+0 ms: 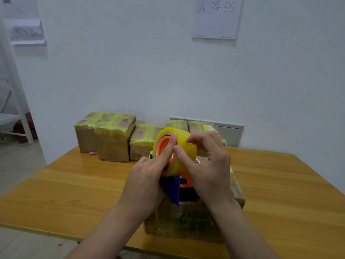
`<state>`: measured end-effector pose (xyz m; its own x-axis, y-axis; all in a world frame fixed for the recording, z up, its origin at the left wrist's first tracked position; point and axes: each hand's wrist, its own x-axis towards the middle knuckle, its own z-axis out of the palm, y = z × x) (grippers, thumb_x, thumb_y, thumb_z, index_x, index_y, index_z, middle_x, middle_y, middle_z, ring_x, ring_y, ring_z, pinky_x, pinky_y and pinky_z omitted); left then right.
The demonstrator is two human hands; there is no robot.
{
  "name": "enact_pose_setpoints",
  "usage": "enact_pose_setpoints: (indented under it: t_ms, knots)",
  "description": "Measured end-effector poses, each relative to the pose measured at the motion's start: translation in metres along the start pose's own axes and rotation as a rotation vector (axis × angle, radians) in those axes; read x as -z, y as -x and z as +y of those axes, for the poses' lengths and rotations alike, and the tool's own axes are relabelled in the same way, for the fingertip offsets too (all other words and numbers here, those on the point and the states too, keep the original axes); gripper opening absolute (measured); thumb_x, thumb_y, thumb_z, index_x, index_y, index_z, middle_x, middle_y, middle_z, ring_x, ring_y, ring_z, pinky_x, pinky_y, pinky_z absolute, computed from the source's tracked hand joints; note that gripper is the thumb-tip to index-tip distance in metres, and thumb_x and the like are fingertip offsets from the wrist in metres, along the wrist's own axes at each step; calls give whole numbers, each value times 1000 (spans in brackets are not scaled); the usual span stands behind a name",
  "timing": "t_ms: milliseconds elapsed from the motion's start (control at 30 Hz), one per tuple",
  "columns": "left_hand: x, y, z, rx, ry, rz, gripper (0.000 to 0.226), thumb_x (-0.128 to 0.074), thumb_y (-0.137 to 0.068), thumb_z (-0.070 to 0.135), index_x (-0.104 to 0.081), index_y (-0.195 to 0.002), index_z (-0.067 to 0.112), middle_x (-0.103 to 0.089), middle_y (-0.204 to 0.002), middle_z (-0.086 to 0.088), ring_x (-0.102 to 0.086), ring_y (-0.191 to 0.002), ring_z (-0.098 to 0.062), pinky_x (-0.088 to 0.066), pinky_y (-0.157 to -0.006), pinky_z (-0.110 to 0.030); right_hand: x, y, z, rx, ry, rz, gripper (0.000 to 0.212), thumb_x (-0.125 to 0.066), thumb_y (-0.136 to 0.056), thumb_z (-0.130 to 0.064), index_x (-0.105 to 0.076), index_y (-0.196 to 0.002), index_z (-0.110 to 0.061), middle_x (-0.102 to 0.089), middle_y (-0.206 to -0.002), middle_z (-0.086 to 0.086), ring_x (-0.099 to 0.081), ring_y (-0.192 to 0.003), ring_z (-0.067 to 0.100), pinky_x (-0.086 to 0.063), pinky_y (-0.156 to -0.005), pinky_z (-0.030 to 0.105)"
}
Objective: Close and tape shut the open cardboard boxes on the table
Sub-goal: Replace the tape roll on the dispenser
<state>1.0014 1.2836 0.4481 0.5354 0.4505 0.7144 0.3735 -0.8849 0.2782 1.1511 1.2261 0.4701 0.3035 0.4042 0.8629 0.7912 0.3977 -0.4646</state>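
Centrally, the cardboard box point(186, 221) stands on the near part of the table point(74, 184), close to its front edge and directly beneath your hands. Its top is largely hidden, so you cannot tell whether the flaps are sealed. Above it you hold the tape dispenser point(174, 189), blue and orange, carrying a yellow tape roll point(184, 146) on an orange hub. Your left hand point(147, 184) grips the dispenser from the left, fingers wrapped round its body, with the index finger laid straight across the hub. Your right hand point(209, 171) pinches the roll, the thumb pressed on its outer surface and the curled fingers over its far side. Behind, a row of taped boxes point(113, 139) in yellow wrapping sits at the table's rear edge against the white wall point(130, 71). A handwritten paper sheet point(217, 17) hangs on the wall, upper right.
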Motion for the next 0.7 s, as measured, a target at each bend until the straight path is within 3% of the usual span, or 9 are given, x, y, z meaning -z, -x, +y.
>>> enact_pose_setpoints:
  t_ms: [167, 400, 567, 633, 700]
  knots:
    - [1, 0, 1, -5, -9, 1, 123, -91, -65, -5, -19, -161, 25, -74, -87, -2, -58, -69, -22, -50, -55, -31, 0, -3, 3, 30, 10, 2, 27, -73, -88, -42, -67, -95, -17, -60, -96, -5, -60, -92, 17, -54, -70, 31]
    - [-2, -1, -1, 10, -17, 1, 124, -93, -62, -5, -23, -161, 25, -73, -89, -4, -50, -72, -14, -44, -56, -24, -1, -7, 5, 56, 13, 1, 25, -74, -88, -39, -65, -90, -16, -58, -91, -5, -58, -88, 19, -51, -69, 32]
    - [-3, -1, -3, 1, -15, -2, 126, -93, -62, -4, -21, -161, 26, -73, -87, 0, -52, -70, -13, -40, -59, -16, -2, -3, 8, 50, 37, 10, 32, -73, -89, -38, -57, -72, -15, -55, -91, -5, -55, -89, 20, -51, -70, 38]
    - [-3, -1, -4, -4, -6, 5, 124, -93, -63, -5, -23, -161, 24, -73, -87, 1, -51, -69, -12, -37, -60, -12, 0, -3, 9, 48, 25, -11, 27, -76, -88, -39, -62, -83, -16, -56, -95, -5, -57, -92, 17, -53, -72, 36]
    - [-3, -1, -4, -5, -2, 4, 124, -92, -64, -4, -22, -162, 26, -73, -90, -1, -55, -69, -16, -42, -57, -18, 2, -4, 7, 39, 15, -43, 29, -78, -88, -40, -67, -106, -20, -58, -102, -6, -59, -97, 14, -55, -75, 31]
